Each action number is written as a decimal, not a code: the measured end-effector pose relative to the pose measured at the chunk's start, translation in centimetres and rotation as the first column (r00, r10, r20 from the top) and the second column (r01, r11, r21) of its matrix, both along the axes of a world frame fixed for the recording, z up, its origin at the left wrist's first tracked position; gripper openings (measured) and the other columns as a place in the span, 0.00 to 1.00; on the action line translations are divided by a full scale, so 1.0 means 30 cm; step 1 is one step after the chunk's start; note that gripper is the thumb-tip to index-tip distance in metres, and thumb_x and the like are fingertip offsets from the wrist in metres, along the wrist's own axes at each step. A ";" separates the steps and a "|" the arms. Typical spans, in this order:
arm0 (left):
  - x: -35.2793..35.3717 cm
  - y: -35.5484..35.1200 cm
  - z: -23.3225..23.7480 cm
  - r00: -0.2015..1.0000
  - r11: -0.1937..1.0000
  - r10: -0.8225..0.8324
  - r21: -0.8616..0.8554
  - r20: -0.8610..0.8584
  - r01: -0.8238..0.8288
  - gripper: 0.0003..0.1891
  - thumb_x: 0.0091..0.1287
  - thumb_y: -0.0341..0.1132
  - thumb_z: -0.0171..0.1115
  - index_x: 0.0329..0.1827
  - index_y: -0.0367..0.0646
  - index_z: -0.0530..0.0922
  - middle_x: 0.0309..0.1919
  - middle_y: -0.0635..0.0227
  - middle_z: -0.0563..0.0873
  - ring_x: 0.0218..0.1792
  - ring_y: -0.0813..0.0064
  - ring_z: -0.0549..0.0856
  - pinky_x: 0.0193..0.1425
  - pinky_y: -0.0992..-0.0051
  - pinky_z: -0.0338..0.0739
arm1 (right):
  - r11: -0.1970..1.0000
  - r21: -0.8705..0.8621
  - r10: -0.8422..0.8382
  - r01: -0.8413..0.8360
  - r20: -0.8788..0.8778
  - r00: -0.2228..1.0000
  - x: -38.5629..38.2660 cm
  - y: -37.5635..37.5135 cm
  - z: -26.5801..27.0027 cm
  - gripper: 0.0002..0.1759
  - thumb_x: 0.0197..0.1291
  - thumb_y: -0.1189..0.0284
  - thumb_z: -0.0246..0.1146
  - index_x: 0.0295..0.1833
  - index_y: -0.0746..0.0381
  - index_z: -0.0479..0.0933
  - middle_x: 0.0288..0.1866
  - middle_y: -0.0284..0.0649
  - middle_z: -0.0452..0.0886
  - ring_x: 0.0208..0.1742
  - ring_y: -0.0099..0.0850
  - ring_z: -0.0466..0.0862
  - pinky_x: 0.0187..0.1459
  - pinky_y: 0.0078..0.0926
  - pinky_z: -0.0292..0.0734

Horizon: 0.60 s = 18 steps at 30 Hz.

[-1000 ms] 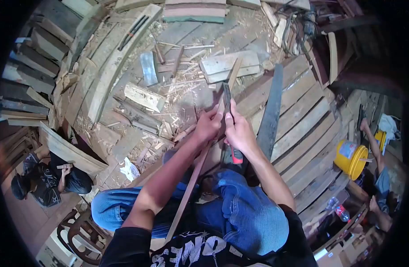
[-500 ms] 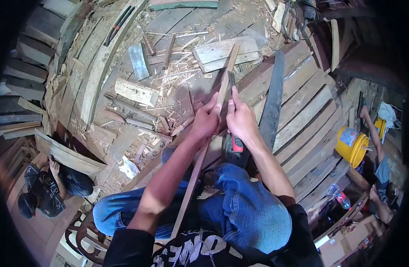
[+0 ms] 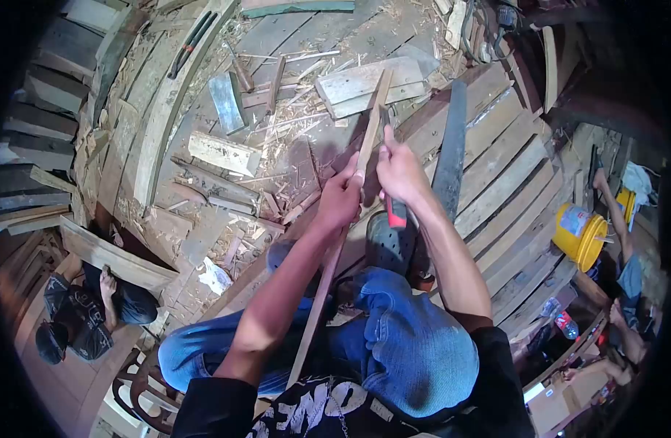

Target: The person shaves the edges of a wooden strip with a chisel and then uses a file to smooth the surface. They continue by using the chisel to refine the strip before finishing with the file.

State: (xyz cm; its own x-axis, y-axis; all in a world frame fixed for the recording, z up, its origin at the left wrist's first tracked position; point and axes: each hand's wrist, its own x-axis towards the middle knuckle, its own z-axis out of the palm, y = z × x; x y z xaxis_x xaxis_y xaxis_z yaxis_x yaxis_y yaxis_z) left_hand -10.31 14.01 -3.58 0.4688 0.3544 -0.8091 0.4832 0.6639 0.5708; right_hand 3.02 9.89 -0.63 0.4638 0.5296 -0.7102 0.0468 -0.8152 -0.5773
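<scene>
A long thin strip of wood [image 3: 375,120] runs from near my shirt up across the middle of the view. My left hand [image 3: 341,196] is closed around it. On its right side, my right hand [image 3: 402,171] grips a knife [image 3: 396,213] by its black and red handle, index finger stretched along the back. The dark blade lies close beside the strip's upper part; whether it touches cannot be made out. Beyond them, the strip's far end lies over a pale board [image 3: 342,89]. A hand saw [image 3: 450,146] rests on the planks to the right of my right hand.
Wood shavings and offcuts [image 3: 224,152] litter the floor ahead. Pliers with dark handles [image 3: 193,44] lie on a long plank. At left, a person [image 3: 80,306] sits by a curved board [image 3: 120,255]. A yellow bucket [image 3: 587,244] stands at right, near another person's legs [image 3: 616,212].
My right hand and the knife have shifted slightly right and up along the strip. The strip and my left hand have hardly moved. The person at left has moved a hand.
</scene>
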 end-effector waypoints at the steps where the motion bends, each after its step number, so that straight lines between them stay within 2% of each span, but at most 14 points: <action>1: 0.002 0.002 -0.006 1.000 1.000 -0.005 0.018 -0.012 0.005 0.24 0.72 0.39 0.49 0.71 0.54 0.63 0.17 0.78 0.71 0.15 0.87 0.69 0.18 0.81 0.65 | 1.000 0.013 -0.011 0.011 -0.008 1.000 -0.002 0.005 0.012 0.27 0.67 0.71 0.44 0.70 0.67 0.58 0.23 0.51 0.81 0.15 0.32 0.80 0.23 0.31 0.78; 2: -0.001 0.002 -0.013 1.000 1.000 -0.005 0.014 -0.014 0.006 0.24 0.72 0.39 0.49 0.71 0.54 0.63 0.17 0.78 0.71 0.15 0.87 0.69 0.18 0.81 0.65 | 1.000 -0.029 0.005 -0.007 -0.069 0.998 0.009 0.007 0.031 0.26 0.65 0.72 0.42 0.67 0.72 0.60 0.25 0.53 0.81 0.18 0.37 0.82 0.27 0.35 0.80; 3: -0.001 0.003 -0.013 1.000 1.000 -0.003 0.022 -0.014 0.004 0.24 0.72 0.39 0.49 0.71 0.54 0.63 0.17 0.78 0.72 0.15 0.87 0.69 0.18 0.81 0.65 | 0.999 -0.036 0.003 -0.005 -0.073 0.997 0.007 0.007 0.027 0.26 0.65 0.72 0.42 0.67 0.72 0.60 0.25 0.53 0.81 0.18 0.37 0.82 0.27 0.35 0.80; 5: 0.017 0.019 -0.022 1.000 1.000 0.003 0.029 -0.004 -0.002 0.24 0.72 0.39 0.49 0.71 0.54 0.63 0.17 0.77 0.72 0.15 0.87 0.69 0.18 0.81 0.65 | 1.000 0.002 0.025 -0.025 -0.062 0.998 0.022 0.030 0.011 0.29 0.65 0.72 0.42 0.70 0.71 0.54 0.25 0.52 0.81 0.17 0.37 0.82 0.26 0.34 0.80; 7: 0.024 0.035 -0.027 1.000 0.995 -0.018 0.095 -0.024 0.020 0.22 0.73 0.38 0.48 0.70 0.59 0.64 0.17 0.77 0.69 0.13 0.86 0.68 0.16 0.82 0.64 | 0.999 0.034 0.018 -0.016 -0.052 0.998 0.011 0.036 0.007 0.28 0.65 0.72 0.42 0.70 0.72 0.56 0.25 0.52 0.81 0.17 0.37 0.81 0.25 0.33 0.80; 9: 0.015 0.017 -0.029 0.998 0.992 -0.034 0.116 -0.056 0.041 0.22 0.73 0.37 0.47 0.70 0.56 0.65 0.16 0.78 0.69 0.13 0.86 0.67 0.16 0.82 0.64 | 1.000 -0.009 0.005 -0.005 -0.021 1.000 -0.004 0.044 0.007 0.27 0.65 0.72 0.42 0.69 0.72 0.57 0.26 0.54 0.81 0.17 0.38 0.81 0.25 0.34 0.80; 10: 0.005 -0.001 -0.050 0.999 0.990 -0.033 0.134 -0.015 0.035 0.22 0.73 0.37 0.47 0.70 0.55 0.65 0.16 0.78 0.69 0.13 0.87 0.67 0.15 0.82 0.63 | 0.999 0.049 0.019 -0.021 0.055 0.998 -0.012 0.029 -0.012 0.28 0.65 0.72 0.43 0.69 0.72 0.57 0.25 0.55 0.81 0.18 0.39 0.82 0.25 0.35 0.80; 11: -0.004 -0.012 -0.076 0.999 0.988 -0.032 0.150 0.028 0.028 0.22 0.73 0.37 0.47 0.70 0.55 0.65 0.16 0.78 0.69 0.13 0.87 0.67 0.15 0.82 0.63 | 0.999 0.051 0.015 -0.018 0.055 0.998 -0.020 0.027 -0.027 0.28 0.65 0.72 0.43 0.69 0.72 0.57 0.25 0.55 0.81 0.18 0.39 0.82 0.25 0.35 0.80; 12: 0.000 -0.001 -0.048 1.000 0.996 -0.016 0.093 0.013 0.015 0.24 0.72 0.38 0.48 0.71 0.49 0.63 0.17 0.77 0.73 0.16 0.88 0.71 0.19 0.81 0.66 | 0.999 0.052 -0.018 0.016 0.051 0.999 -0.030 0.031 -0.027 0.27 0.65 0.72 0.44 0.68 0.73 0.59 0.24 0.55 0.81 0.18 0.40 0.82 0.26 0.36 0.80; 14: 0.012 0.003 -0.027 1.000 0.997 0.005 0.071 0.018 -0.007 0.24 0.72 0.38 0.49 0.71 0.49 0.64 0.18 0.77 0.73 0.17 0.88 0.70 0.19 0.81 0.65 | 0.995 0.093 -0.034 0.024 0.105 0.994 -0.041 0.022 -0.080 0.24 0.65 0.72 0.45 0.62 0.75 0.65 0.22 0.55 0.80 0.19 0.41 0.83 0.29 0.38 0.81; 15: 0.014 0.007 -0.026 0.999 0.998 0.019 0.062 0.026 -0.021 0.24 0.71 0.38 0.49 0.70 0.49 0.65 0.19 0.77 0.74 0.17 0.89 0.70 0.19 0.81 0.64 | 0.996 0.091 -0.031 0.021 0.105 0.994 -0.014 0.038 -0.111 0.24 0.65 0.72 0.45 0.62 0.75 0.65 0.22 0.55 0.80 0.19 0.41 0.83 0.29 0.38 0.81; 17: -0.007 -0.014 -0.051 1.000 1.000 0.012 0.019 -0.002 -0.012 0.23 0.71 0.39 0.51 0.69 0.47 0.67 0.20 0.76 0.75 0.17 0.88 0.70 0.20 0.81 0.65 | 0.999 0.033 -0.025 0.023 0.063 0.998 0.047 0.064 -0.154 0.26 0.67 0.71 0.45 0.69 0.68 0.60 0.23 0.50 0.80 0.16 0.34 0.81 0.22 0.33 0.78; 18: -0.006 -0.022 -0.055 0.999 0.999 -0.008 0.046 -0.043 0.010 0.22 0.70 0.39 0.51 0.67 0.46 0.68 0.19 0.76 0.75 0.17 0.88 0.71 0.20 0.81 0.65 | 0.999 0.027 -0.045 0.043 0.082 0.996 0.055 0.073 -0.139 0.25 0.66 0.70 0.45 0.67 0.69 0.62 0.23 0.52 0.80 0.18 0.36 0.82 0.25 0.34 0.79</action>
State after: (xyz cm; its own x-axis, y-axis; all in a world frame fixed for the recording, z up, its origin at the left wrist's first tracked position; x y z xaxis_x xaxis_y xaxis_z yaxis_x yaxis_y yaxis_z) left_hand -10.48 13.36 -5.22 0.4371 0.3874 -0.8117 0.5140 0.6330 0.5790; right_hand 4.66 12.09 -4.81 0.5435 0.5245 -0.6554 0.0591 -0.8027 -0.5934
